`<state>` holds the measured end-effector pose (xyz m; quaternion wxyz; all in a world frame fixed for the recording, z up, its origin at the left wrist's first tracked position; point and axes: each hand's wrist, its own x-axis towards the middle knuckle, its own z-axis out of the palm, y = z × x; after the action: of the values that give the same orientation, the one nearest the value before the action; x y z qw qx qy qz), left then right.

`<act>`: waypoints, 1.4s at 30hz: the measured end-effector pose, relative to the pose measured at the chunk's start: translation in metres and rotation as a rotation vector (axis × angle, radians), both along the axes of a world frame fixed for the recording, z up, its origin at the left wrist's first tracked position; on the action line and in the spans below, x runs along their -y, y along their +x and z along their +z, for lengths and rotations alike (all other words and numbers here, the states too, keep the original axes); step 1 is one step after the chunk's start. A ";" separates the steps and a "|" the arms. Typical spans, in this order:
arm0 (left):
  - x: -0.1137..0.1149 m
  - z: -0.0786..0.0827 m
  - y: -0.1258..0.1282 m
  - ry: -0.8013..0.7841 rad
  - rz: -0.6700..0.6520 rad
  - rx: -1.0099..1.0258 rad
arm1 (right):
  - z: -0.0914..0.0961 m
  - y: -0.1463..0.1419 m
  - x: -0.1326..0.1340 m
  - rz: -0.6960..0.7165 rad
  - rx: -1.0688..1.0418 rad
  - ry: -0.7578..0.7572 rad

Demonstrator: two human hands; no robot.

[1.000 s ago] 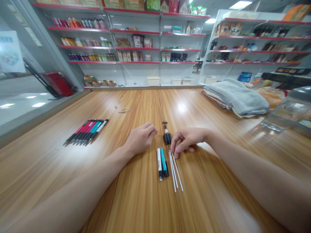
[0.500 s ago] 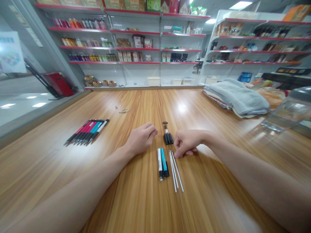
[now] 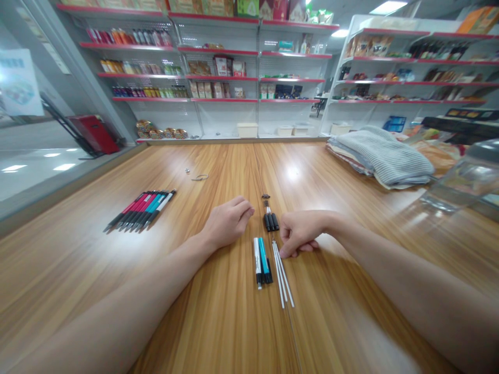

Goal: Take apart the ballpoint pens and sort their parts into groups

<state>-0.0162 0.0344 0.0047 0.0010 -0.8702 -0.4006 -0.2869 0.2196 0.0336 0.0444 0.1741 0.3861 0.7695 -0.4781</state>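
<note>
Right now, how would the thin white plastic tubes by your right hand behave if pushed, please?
Round and slender, the thin white tubes would probably roll on the wooden table. So thin, they look light and may flex.

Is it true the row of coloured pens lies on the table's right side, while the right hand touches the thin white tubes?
No: the head view shows the row of coloured pens on the left side of the table; the right hand does touch the thin white tubes.
</note>
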 end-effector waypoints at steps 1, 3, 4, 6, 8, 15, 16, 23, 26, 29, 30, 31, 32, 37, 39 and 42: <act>0.000 0.000 0.000 0.000 0.000 -0.002 | 0.001 0.000 0.000 0.003 -0.001 -0.003; 0.000 0.000 0.000 -0.003 0.001 -0.010 | 0.001 -0.001 0.000 0.012 -0.001 -0.005; 0.000 0.000 0.000 -0.005 0.002 -0.015 | 0.002 -0.001 0.000 0.016 0.000 -0.004; 0.000 0.001 0.000 -0.011 0.006 -0.021 | 0.002 -0.001 0.000 0.020 0.000 0.003; -0.001 0.001 0.000 -0.014 0.009 -0.023 | 0.002 -0.001 0.000 0.020 -0.001 0.010; 0.000 0.001 0.000 -0.009 0.003 -0.014 | 0.003 -0.001 0.000 0.012 -0.002 0.013; 0.000 0.001 0.000 -0.011 0.003 -0.011 | 0.003 -0.001 0.000 0.009 0.002 0.013; -0.001 0.000 0.000 -0.018 0.003 -0.013 | 0.001 0.000 0.000 0.003 -0.007 0.014; 0.000 0.000 0.000 -0.018 0.002 -0.016 | 0.002 0.000 0.000 0.008 -0.010 0.022; 0.000 0.001 0.001 -0.018 0.005 -0.019 | 0.003 0.000 0.000 0.005 -0.012 0.024; 0.000 0.000 0.001 -0.018 0.005 -0.020 | 0.003 0.000 0.000 0.002 -0.013 0.024; 0.000 0.000 0.001 -0.019 0.004 -0.020 | 0.003 0.000 0.000 -0.002 -0.013 0.024; 0.000 0.000 0.001 -0.018 0.002 -0.019 | 0.003 0.000 0.000 -0.006 -0.011 0.023; -0.001 -0.001 0.000 -0.017 0.005 -0.021 | 0.001 0.000 0.001 -0.019 -0.005 0.019; -0.001 -0.001 0.000 -0.018 0.008 -0.024 | 0.002 -0.001 0.002 -0.026 0.003 0.030; -0.001 -0.001 0.000 -0.018 0.010 -0.023 | 0.004 -0.004 0.005 -0.029 0.009 0.062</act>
<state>-0.0160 0.0351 0.0041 -0.0008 -0.8715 -0.4074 -0.2730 0.2159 0.0289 0.0485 0.1584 0.4046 0.7775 -0.4547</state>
